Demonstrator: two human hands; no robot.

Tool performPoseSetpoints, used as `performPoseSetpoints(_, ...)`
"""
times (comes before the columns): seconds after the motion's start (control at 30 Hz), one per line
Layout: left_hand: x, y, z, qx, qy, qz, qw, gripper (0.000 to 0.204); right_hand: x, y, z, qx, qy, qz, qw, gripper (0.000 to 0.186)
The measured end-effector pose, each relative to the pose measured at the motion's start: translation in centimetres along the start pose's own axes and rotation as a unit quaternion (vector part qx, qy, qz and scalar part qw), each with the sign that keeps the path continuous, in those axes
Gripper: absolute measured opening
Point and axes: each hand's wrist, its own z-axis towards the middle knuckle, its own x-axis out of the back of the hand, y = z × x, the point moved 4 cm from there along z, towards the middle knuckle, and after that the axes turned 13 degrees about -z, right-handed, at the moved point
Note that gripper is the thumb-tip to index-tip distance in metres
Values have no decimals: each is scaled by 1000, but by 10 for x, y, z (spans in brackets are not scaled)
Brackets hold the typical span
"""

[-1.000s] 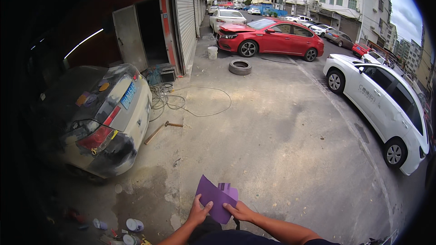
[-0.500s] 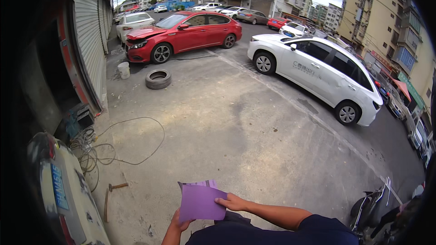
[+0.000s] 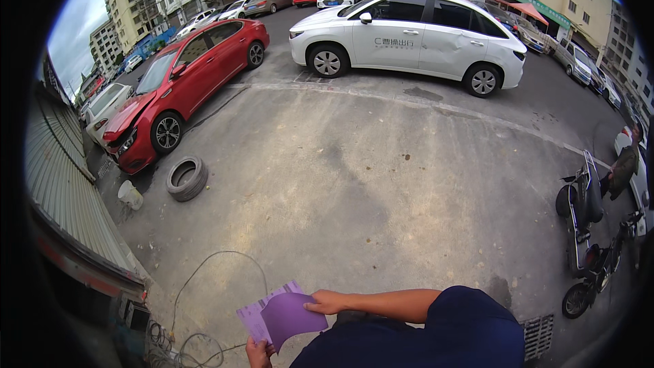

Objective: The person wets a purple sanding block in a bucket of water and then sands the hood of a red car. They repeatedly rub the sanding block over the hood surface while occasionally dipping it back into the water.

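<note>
In front of my body I hold purple sandpaper [image 3: 294, 317] with both hands. Its plain, darker purple face curls toward me, and a paler printed part [image 3: 253, 318] shows beside and behind it. Whether this is one folded sheet or two sheets, I cannot tell. My right hand [image 3: 328, 302] pinches the right edge near the top. Lower down, my left hand [image 3: 259, 353] grips the bottom left corner, with part of it cut off by the picture's lower edge.
Concrete ground stretches ahead, with a loose tyre [image 3: 187, 178], a white bucket [image 3: 130, 195] and a looped cable [image 3: 225, 253] on the left. A damaged red car [image 3: 194, 78] and a dented white car [image 3: 409, 41] stand beyond. Motorbikes [image 3: 587, 232] and a drain grate [image 3: 538, 336] are at right.
My view has swung to the right, bringing the motorbikes further in. The sandpaper has tilted and opened out, so more of the printed part shows at its left. Both hands keep hold.
</note>
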Motion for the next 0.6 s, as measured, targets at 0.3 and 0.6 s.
performPoseSetpoints(0.3,92,168,279,109,-94,89,986,28,41,-86,308,82,-12,-53,995,47)
performPoseSetpoints(0.6,197,427,587,106,-176,268,941,18,43,-95,501,-230,265,-31,936,42)
